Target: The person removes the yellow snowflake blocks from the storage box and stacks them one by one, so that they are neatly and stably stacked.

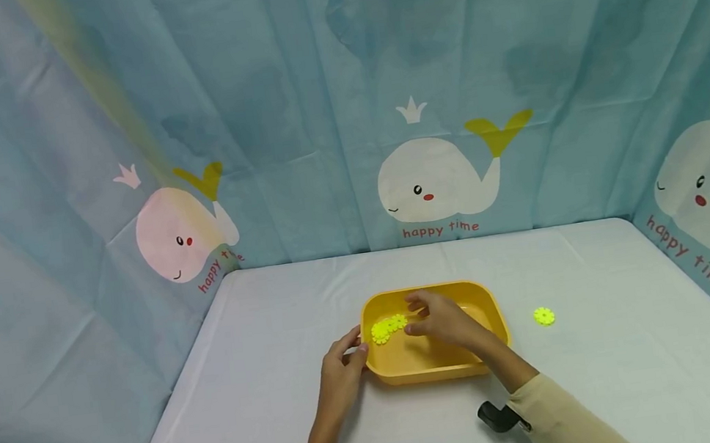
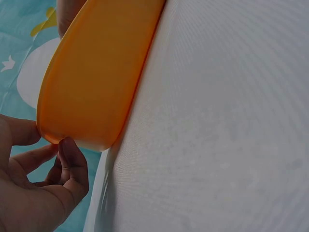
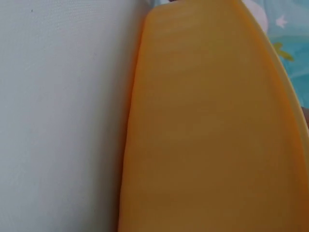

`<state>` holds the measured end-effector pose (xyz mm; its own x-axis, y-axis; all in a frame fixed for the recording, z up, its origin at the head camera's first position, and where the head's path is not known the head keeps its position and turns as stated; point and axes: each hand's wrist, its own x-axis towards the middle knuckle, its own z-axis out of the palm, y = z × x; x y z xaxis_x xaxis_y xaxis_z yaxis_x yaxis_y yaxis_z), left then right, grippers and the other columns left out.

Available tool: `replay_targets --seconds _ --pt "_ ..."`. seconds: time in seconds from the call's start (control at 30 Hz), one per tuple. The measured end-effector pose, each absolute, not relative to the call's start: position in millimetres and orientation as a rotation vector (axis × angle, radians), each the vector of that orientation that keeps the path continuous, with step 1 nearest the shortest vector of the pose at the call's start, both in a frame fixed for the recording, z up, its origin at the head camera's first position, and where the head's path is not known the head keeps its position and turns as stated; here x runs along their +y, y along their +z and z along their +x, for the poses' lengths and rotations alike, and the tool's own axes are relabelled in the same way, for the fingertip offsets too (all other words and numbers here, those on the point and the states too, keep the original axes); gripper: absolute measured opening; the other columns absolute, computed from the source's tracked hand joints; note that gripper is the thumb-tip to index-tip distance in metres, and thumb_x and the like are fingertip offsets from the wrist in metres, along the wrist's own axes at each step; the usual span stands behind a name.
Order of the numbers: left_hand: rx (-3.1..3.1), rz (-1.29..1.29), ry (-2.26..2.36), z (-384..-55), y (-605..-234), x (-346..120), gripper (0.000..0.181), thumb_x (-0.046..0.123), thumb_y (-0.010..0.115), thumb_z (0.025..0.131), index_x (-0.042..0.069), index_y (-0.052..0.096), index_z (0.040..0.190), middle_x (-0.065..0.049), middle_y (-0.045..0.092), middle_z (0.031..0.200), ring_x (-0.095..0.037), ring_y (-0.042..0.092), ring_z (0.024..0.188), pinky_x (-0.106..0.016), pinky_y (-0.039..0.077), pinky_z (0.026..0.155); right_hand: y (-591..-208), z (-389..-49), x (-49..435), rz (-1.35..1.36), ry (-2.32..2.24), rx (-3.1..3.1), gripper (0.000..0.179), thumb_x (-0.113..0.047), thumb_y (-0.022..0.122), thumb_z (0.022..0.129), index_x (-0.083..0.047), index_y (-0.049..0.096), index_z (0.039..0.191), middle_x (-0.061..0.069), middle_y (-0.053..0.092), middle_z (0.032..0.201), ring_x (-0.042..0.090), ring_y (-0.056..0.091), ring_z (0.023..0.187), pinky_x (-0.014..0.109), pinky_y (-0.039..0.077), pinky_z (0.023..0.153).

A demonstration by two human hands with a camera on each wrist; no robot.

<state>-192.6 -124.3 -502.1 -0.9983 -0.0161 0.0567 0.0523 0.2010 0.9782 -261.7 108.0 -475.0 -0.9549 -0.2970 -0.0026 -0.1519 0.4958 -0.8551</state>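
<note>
A yellow-orange plastic tray (image 1: 427,375) rests on the table. Several small neon-yellow, flower-shaped pieces (image 1: 389,328) lie together at its left inside; whether they are joined I cannot tell. My left hand (image 1: 339,378) touches the outside of the tray's left end with thumb and fingertips. In the left wrist view, those loosely bent fingers (image 2: 72,162) meet the tray wall (image 2: 96,82). Over the tray's interior is my right hand (image 1: 442,320), thumb and fingers spread apart just right of the pieces. The right wrist view shows only the tray's outer side (image 3: 203,121), its hand hidden.
One loose yellow flower piece (image 1: 544,316) lies on the white-covered table (image 1: 612,367), right of the tray. A black device (image 1: 500,416) sits by the right sleeve (image 1: 561,414). Blue curtains (image 1: 308,109) with whale prints stand behind and at both sides.
</note>
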Motion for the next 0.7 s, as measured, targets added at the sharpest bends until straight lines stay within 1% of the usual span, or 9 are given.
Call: replay_targets --seconds 0.17,0.47,0.7 --pt "-2.399 -0.033 -1.939 -192.6 -502.5 -125.1 0.043 0.017 0.061 0.108 0.006 0.061 0.149 -0.018 0.058 0.13 -0.033 0.068 0.114 -0.023 0.063 0.085 -475.7 -262.0 104.3 -0.384 -1.434 2.568 0.059 -0.01 0.084 0.09 0.001 0.06 0.143 0.02 0.067 0.136 0.04 0.066 0.123 0.052 0.057 0.103" --pt "-2.403 -0.037 -1.929 -194.6 -502.4 -123.7 0.043 0.017 0.062 0.107 0.006 0.062 0.149 -0.019 0.058 0.13 -0.031 0.069 0.112 -0.022 0.062 0.084 -478.1 -268.2 102.6 -0.383 -1.397 2.565 0.059 -0.008 0.085 0.088 -0.001 0.062 0.142 0.016 0.068 0.136 0.037 0.067 0.122 0.051 0.057 0.104" --pt "-2.388 -0.037 -1.932 -192.5 -502.2 -124.6 0.042 0.015 0.062 0.107 0.005 0.062 0.148 -0.021 0.058 0.13 -0.033 0.069 0.112 -0.024 0.063 0.084 -478.2 -270.9 98.1 -0.444 -1.339 2.588 0.058 -0.005 0.086 0.086 0.002 0.063 0.139 0.018 0.07 0.133 0.036 0.069 0.115 0.049 0.059 0.1"
